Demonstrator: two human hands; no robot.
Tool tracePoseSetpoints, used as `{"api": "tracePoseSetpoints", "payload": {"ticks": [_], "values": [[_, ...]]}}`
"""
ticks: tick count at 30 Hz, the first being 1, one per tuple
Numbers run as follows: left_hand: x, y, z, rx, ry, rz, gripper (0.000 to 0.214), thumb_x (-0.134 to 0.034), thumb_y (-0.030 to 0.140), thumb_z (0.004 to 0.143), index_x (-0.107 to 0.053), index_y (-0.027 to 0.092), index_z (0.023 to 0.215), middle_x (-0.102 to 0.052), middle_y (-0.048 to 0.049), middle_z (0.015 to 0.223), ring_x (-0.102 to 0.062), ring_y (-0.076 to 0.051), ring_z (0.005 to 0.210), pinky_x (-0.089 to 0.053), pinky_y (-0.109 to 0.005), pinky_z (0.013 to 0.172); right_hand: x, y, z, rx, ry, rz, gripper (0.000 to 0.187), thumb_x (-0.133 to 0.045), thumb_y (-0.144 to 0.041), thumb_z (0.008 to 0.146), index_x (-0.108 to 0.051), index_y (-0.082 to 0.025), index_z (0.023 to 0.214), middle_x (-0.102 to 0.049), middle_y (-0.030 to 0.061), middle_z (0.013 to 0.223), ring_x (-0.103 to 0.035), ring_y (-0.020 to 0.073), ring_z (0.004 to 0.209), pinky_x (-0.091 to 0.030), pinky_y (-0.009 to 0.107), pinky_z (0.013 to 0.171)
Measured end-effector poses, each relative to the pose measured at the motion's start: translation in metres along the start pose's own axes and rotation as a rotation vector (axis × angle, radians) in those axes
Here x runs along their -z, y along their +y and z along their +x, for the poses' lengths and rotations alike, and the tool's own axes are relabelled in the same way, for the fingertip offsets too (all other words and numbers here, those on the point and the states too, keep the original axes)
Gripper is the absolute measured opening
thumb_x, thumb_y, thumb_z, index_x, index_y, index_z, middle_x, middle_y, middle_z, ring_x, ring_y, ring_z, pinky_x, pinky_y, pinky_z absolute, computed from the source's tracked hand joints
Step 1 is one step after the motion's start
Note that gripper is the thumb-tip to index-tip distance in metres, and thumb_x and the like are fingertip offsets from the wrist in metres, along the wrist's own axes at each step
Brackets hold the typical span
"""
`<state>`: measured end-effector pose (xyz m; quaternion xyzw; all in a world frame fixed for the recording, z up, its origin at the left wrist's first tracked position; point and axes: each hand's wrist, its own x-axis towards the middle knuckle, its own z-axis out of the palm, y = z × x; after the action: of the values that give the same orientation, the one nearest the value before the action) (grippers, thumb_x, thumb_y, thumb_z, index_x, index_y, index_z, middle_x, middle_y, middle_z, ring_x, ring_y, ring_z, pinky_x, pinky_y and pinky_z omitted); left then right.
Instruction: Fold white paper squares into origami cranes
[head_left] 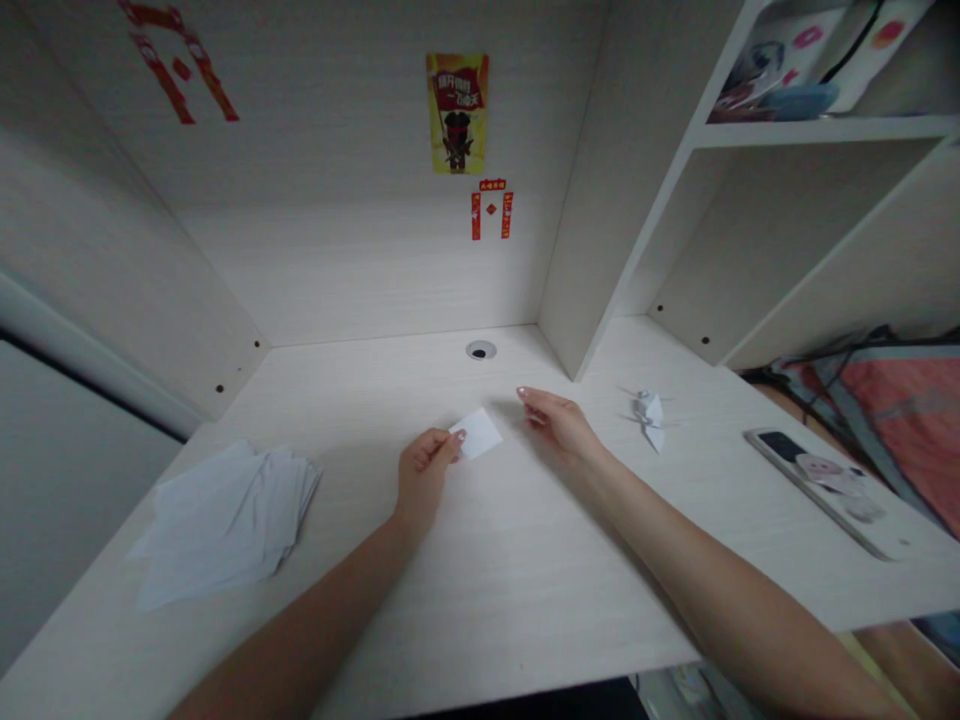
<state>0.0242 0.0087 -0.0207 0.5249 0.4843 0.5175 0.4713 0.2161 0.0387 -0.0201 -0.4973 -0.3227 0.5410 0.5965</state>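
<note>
My left hand [426,472] pinches a small white folded paper [478,433] by its left edge, holding it just above the pale wooden desk [495,560]. My right hand [556,422] hovers a little to the right of the paper, fingers loosely stretched out, holding nothing. A finished white paper crane [649,415] sits on the desk further right of my right hand.
A loose stack of white paper sheets [225,520] lies at the left of the desk. A phone with a pictured case [829,485] lies at the right. A cable hole [481,350] is at the back; a shelf divider [592,300] stands behind.
</note>
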Motion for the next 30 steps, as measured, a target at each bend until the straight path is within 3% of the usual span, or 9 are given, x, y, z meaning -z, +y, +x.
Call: {"api": "tracePoseSetpoints", "payload": {"ticks": [3,8,10,13,17,24,27,30], "values": [[0.001,-0.002,0.004,0.000,0.040,-0.001,0.028,-0.062,0.039,0.070,-0.054,0.017,0.054,-0.050,0.0033,0.052,-0.046,-0.010,0.055,-0.037,-0.021,0.056,0.015,-0.005,0.014,0.135,0.134,-0.044,0.028,-0.077,-0.040,0.055,-0.073,-0.020,0.074,-0.066,0.0019,0.069,-0.052,0.0119,0.061,-0.038,0.026,0.058],[-0.001,-0.002,0.004,-0.007,0.008,0.007,0.025,-0.063,0.036,0.071,-0.057,0.016,0.057,-0.051,0.0037,0.052,-0.045,-0.009,0.054,-0.036,-0.020,0.054,-0.002,-0.002,-0.004,0.218,-0.117,-0.156,0.031,-0.067,-0.045,0.067,-0.073,-0.020,0.084,-0.070,0.0054,0.080,-0.056,0.0147,0.069,-0.040,0.027,0.062],[-0.002,-0.002,0.003,0.006,-0.020,0.016,0.022,-0.063,0.036,0.071,-0.060,0.016,0.060,-0.054,0.0032,0.055,-0.047,-0.009,0.054,-0.037,-0.020,0.054,-0.013,0.000,-0.016,0.203,-0.210,-0.216,0.032,-0.066,-0.045,0.068,-0.072,-0.020,0.087,-0.070,0.0054,0.080,-0.057,0.0158,0.071,-0.041,0.028,0.063],[-0.004,-0.001,0.002,0.015,-0.085,0.032,0.020,-0.064,0.036,0.070,-0.064,0.016,0.067,-0.060,0.0011,0.063,-0.052,-0.011,0.059,-0.039,-0.021,0.057,-0.021,0.003,-0.027,0.155,-0.239,-0.246,0.032,-0.073,-0.041,0.061,-0.072,-0.018,0.084,-0.070,0.0061,0.077,-0.057,0.0158,0.065,-0.041,0.028,0.060],[-0.003,-0.003,0.002,0.006,-0.101,0.062,0.023,-0.062,0.038,0.071,-0.067,0.016,0.073,-0.063,-0.0001,0.066,-0.055,-0.013,0.062,-0.041,-0.022,0.059,-0.021,0.008,-0.028,0.139,-0.243,-0.217,0.025,-0.072,-0.040,0.063,-0.071,-0.017,0.071,-0.068,0.0039,0.068,-0.055,0.0138,0.059,-0.039,0.027,0.057],[0.001,-0.004,0.003,0.005,-0.083,0.067,0.027,-0.058,0.042,0.074,-0.064,0.016,0.068,-0.054,0.0026,0.058,-0.048,-0.011,0.056,-0.036,-0.021,0.054,-0.021,0.015,-0.025,0.139,-0.297,-0.193,0.025,-0.069,-0.040,0.066,-0.067,-0.016,0.066,-0.062,-0.0010,0.059,-0.049,0.0099,0.053,-0.035,0.025,0.055],[0.001,-0.003,0.003,0.007,-0.089,0.067,0.029,-0.056,0.042,0.076,-0.063,0.015,0.068,-0.053,0.0025,0.057,-0.047,-0.011,0.055,-0.036,-0.021,0.053,-0.021,0.016,-0.024,0.155,-0.320,-0.203,0.023,-0.069,-0.039,0.067,-0.066,-0.016,0.067,-0.057,-0.0033,0.054,-0.043,0.0079,0.049,-0.031,0.023,0.050],[-0.001,-0.001,0.003,0.003,-0.132,0.042,0.027,-0.057,0.041,0.076,-0.066,0.015,0.077,-0.062,0.0000,0.065,-0.053,-0.013,0.063,-0.040,-0.022,0.059,-0.021,0.018,-0.023,0.137,-0.271,-0.133,0.024,-0.069,-0.039,0.067,-0.066,-0.016,0.074,-0.056,-0.0036,0.054,-0.043,0.0074,0.047,-0.031,0.021,0.048]]}}
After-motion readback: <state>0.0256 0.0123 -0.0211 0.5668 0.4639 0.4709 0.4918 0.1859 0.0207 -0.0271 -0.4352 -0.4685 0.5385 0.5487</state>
